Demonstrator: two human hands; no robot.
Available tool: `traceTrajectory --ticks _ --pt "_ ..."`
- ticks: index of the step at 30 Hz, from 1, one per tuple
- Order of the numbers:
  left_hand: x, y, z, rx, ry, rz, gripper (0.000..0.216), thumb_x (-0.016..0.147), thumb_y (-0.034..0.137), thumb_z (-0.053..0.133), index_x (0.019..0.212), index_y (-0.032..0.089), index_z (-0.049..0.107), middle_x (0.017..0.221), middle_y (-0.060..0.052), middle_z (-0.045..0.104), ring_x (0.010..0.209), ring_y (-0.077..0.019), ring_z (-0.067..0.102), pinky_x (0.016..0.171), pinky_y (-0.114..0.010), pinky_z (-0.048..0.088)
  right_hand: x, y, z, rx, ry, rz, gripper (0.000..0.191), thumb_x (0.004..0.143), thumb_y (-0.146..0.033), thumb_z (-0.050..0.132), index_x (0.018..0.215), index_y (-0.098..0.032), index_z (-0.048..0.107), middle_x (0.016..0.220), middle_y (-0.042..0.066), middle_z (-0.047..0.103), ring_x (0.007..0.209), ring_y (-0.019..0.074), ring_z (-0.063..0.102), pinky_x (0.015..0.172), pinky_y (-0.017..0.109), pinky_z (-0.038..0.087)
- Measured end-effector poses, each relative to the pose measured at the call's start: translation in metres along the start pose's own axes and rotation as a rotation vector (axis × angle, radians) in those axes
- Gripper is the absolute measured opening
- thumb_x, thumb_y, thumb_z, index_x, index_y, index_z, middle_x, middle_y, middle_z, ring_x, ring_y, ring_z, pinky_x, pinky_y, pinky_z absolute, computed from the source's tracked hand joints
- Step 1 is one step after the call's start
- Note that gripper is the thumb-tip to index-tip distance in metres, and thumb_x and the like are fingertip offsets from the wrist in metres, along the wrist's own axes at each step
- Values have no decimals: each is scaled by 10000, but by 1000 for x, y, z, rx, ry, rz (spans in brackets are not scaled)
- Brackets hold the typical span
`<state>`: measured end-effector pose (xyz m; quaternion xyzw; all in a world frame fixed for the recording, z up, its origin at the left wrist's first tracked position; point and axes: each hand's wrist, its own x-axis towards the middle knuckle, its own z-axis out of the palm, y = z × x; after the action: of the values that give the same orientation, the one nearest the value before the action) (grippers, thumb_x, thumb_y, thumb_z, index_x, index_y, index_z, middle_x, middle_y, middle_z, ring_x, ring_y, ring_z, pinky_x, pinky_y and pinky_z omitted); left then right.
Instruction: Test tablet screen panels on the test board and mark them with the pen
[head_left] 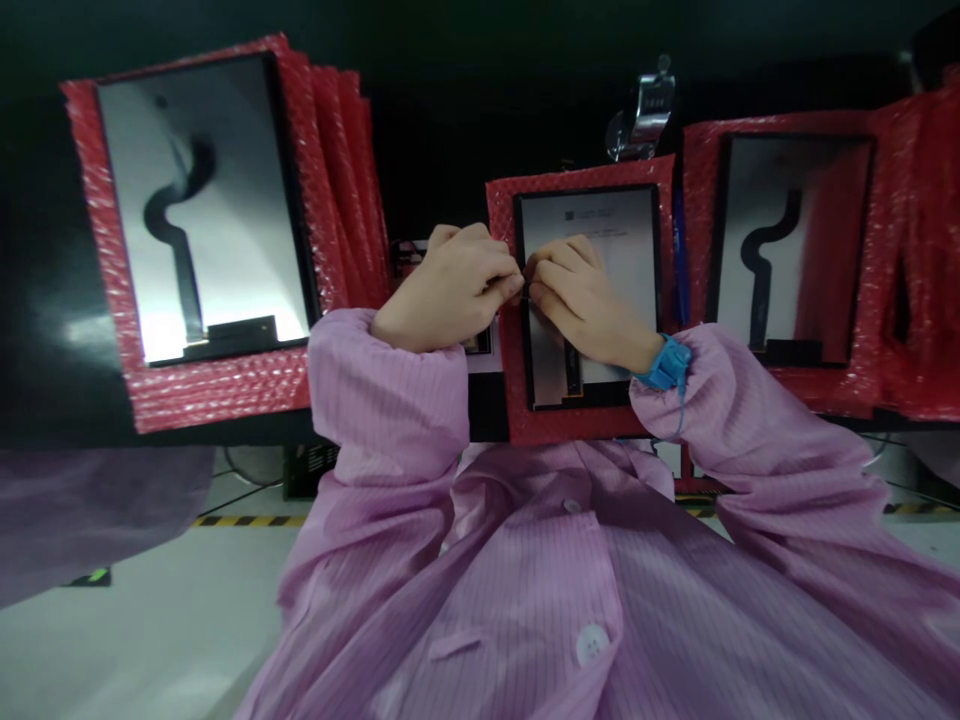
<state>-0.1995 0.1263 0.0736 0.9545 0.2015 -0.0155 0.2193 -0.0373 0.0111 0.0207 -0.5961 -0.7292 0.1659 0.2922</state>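
Observation:
A display panel (630, 270) lies on a sheet of red bubble wrap (504, 205) on the dark table before me. Its dark flex cable (573, 368) shows partly below my right hand. My left hand (466, 285) is closed, thumb and fingers pinched together at the panel's left edge. Opposite it, my right hand (589, 305) reaches over the panel, its fingertips pinched at the same edge, almost meeting the left ones. Whatever is between the fingertips is too small to make out. A blue wrist strap (667, 362) circles my right wrist.
On the left, another display panel (240, 130) tops a stack of red bubble wrap (337, 190). A third panel (814, 240) rests on red wrap at the right. Behind the middle panel stands a shiny metal object (652, 110). A blue pen-like item (681, 260) lies beside the wrap.

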Motion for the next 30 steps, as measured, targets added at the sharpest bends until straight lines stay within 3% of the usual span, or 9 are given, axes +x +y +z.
traceTrajectory --ticks 10,20,30 --pt "-2 -4 -2 -44 -2 30 292 937 292 430 759 228 653 857 -60 669 1000 -272 587 984 -501 397 0 1 1 22 -6 -7 332 1063 -381 296 1020 -225 585 1158 79 589 1136 271 460 1036 521 387" --pt "-4 -6 -6 -125 6 98 288 931 357 462 838 232 704 922 -50 719 1021 -261 613 988 -492 417 0 5 -1 88 -36 -18 341 1032 -463 407 992 -212 634 1190 88 592 1148 280 454 1044 520 367" --pt "2 -11 2 -92 -6 60 254 905 385 509 743 252 651 850 -18 705 988 -236 630 1031 -441 406 0 3 2 84 -38 -10 389 1036 -503 388 1001 -207 639 1194 96 589 1177 293 450 1046 542 370"
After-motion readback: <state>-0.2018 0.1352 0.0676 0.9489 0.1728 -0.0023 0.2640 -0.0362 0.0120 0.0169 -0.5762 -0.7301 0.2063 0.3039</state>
